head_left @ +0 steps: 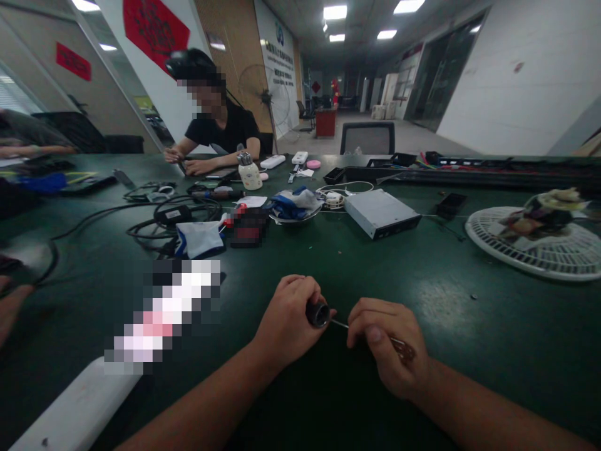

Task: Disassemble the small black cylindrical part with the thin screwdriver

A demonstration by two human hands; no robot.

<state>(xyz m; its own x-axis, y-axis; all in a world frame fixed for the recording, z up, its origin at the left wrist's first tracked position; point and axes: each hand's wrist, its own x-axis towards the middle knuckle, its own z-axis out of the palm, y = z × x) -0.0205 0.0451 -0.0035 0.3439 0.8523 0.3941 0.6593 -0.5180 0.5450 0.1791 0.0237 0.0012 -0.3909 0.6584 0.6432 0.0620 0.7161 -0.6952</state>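
Note:
My left hand [292,316] is closed around a small black cylindrical part [318,314], whose hollow round end faces me. Wrapped in my right hand [387,341] is a screwdriver with a translucent amber-brown handle [402,351]. Its thin metal shaft points left to the black part. Whether the tip touches that part or sits inside it, I cannot tell. Both hands are just above the dark green table [263,401], close to me.
Ahead are a grey metal box [382,212], a bowl with blue-and-white cloth [295,203] and a white fan guard [530,263]. Black cables [141,225] and a patterned bottle [248,172] lie farther left. Across the table sits a person [220,125]; a pixelated long object is left.

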